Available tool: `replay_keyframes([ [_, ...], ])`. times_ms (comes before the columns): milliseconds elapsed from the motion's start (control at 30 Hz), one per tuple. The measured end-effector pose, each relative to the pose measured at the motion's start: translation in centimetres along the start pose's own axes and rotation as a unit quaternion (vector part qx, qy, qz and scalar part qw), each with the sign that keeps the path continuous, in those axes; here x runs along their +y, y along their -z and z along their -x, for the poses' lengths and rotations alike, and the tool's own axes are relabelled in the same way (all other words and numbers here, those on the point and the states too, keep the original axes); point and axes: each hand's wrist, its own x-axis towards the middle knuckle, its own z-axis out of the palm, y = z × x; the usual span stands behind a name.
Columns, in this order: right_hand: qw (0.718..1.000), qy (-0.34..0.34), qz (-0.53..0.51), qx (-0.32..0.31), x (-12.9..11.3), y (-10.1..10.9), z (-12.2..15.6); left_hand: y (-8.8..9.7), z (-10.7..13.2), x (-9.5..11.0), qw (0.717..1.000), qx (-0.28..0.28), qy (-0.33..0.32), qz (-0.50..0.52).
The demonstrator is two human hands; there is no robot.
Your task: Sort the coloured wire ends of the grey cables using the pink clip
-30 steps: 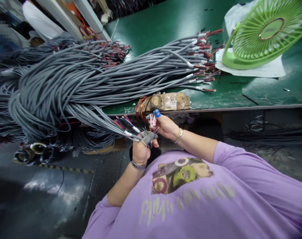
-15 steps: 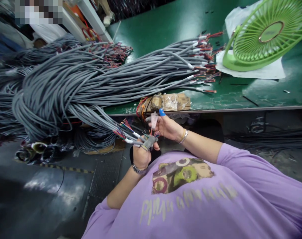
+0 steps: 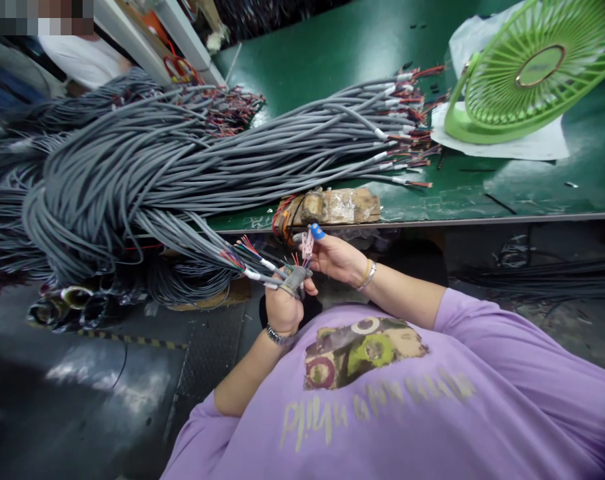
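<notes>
Below the bench edge, my left hand [image 3: 284,311] is closed around a grey cable [image 3: 256,275], with more grey cables running alongside. A grey wrapping [image 3: 294,279] covers its thumb. Coloured wire ends [image 3: 296,260] stick out above the grip. Close on the right, my right hand [image 3: 343,260] has its fingers bent together at these wire ends. A blue cover [image 3: 317,231] sits on one fingertip. A pale pinkish piece [image 3: 307,245] shows at its fingers; whether it is held or wrapped on a finger I cannot tell.
A large pile of grey cables [image 3: 222,160] lies across the green bench [image 3: 302,60]. A green fan [image 3: 527,73] stands on white sheets at the right. A taped wooden block [image 3: 350,205] lies at the front edge. A person in white [image 3: 82,60] is at the back left.
My right hand has moved slightly left and down, its blue-tipped finger nearer the wires. The pinkish piece has turned. My left hand keeps its grip, and the cable ends have shifted a little.
</notes>
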Motion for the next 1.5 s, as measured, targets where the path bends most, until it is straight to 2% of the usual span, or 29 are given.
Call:
replay_keyframes([
  [333,0.999,0.028,-0.026,0.021,0.2,-0.5,-0.3,0.4,-0.3,-0.7,1.0,0.003,0.021,-0.005],
  [600,0.999,0.037,-0.023,0.015,0.4,-0.3,-0.4,0.3,-0.1,-0.3,1.0,0.002,0.001,0.003],
  [933,0.999,0.039,-0.028,0.01,0.6,-0.4,-0.6,0.0,-0.3,-0.4,0.999,0.004,0.036,-0.008],
  [1133,1.0,0.007,-0.027,0.006,0.4,-0.1,-0.2,0.4,0.2,-0.7,1.0,-0.003,0.0,-0.024],
  [1300,0.999,-0.036,0.004,-0.03,-0.3,0.2,0.3,1.0,1.0,-1.0,0.999,-0.014,-0.027,-0.027],
  [1400,0.999,-0.029,0.026,-0.025,-0.5,0.2,0.3,1.2,1.3,-1.0,0.999,-0.01,-0.037,-0.012],
  [1500,0.999,0.009,0.046,-0.003,-0.3,0.2,0.2,1.0,1.2,-0.7,0.999,-0.003,-0.037,-0.002],
])
